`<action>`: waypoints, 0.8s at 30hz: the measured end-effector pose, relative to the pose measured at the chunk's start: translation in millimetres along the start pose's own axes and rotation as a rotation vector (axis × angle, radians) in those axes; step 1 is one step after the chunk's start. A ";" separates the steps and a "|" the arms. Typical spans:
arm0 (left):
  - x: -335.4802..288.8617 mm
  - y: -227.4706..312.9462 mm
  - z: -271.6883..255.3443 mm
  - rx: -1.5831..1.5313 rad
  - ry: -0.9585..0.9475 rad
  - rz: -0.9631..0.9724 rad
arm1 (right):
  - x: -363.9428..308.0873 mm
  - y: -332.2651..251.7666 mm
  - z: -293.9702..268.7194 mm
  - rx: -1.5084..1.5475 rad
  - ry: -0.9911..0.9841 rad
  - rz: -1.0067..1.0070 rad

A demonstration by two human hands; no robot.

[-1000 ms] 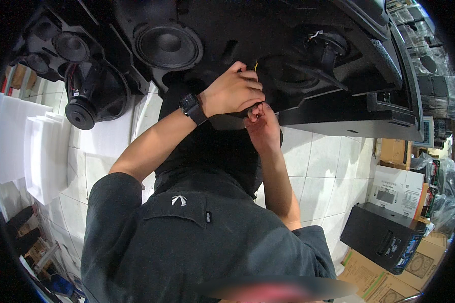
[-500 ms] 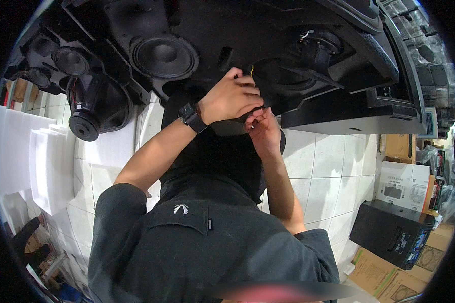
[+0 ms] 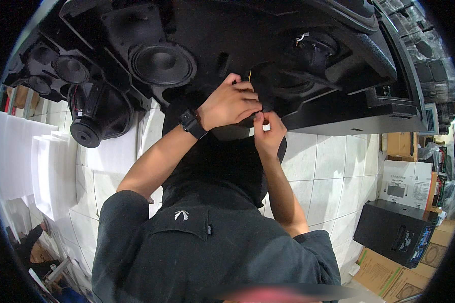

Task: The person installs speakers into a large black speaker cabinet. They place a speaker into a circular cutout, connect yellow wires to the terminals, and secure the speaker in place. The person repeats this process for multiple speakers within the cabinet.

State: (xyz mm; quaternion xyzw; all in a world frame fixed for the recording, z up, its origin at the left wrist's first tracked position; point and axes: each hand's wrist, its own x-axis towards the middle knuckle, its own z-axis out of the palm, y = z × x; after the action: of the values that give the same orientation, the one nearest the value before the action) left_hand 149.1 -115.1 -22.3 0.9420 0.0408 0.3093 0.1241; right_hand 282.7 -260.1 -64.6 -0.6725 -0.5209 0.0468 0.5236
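Observation:
A large black speaker cabinet (image 3: 197,22) spans the space in front of me. My left hand (image 3: 230,105), with a black watch on its wrist, is closed, its fingers curled by the cabinet's lower edge. A thin yellow wire (image 3: 249,75) comes out of the cabinet and passes behind those fingers. My right hand (image 3: 270,135) is closed in a pinch, thumb and forefinger meeting close to the left fingertips. What lies between the right fingertips is too small to make out. Left of the hands a round speaker cone (image 3: 163,63) sits in the cabinet.
A loose speaker driver (image 3: 101,113) stands at the left, near white foam sheets (image 3: 50,166). To the right are a black box-shaped unit (image 3: 394,232) and cardboard boxes (image 3: 389,275). Another person's arm (image 3: 33,237) shows at the lower left. White tiles (image 3: 333,156) cover the floor.
My right hand has turned, and its thumb and forefinger have come together in a pinch beside the left fingertips. The left hand has hardly moved. The other person's arm has shifted at the lower left.

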 end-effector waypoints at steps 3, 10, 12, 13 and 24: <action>-1.2 -1.0 -2.2 0.002 -0.007 0.000 | -6.4 3.4 0.7 0.630 -0.101 0.463; -1.9 0.4 -3.4 0.012 -0.025 0.004 | -10.3 5.3 0.1 1.203 -0.228 0.806; -2.1 0.6 -3.2 0.019 -0.028 0.007 | -7.1 4.5 0.7 1.209 -0.227 0.812; -2.5 0.8 -3.1 0.019 -0.025 0.009 | -5.5 3.7 1.1 1.211 -0.229 0.802; 0.3 3.4 -0.4 0.004 0.021 0.001 | -0.7 0.2 1.8 -0.096 0.079 -0.028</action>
State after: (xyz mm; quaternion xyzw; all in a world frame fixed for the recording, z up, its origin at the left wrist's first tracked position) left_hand 149.1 -118.2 -21.0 0.9389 0.0424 0.3193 0.1216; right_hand 281.4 -259.4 -65.8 -0.6910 -0.5107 -0.0121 0.5114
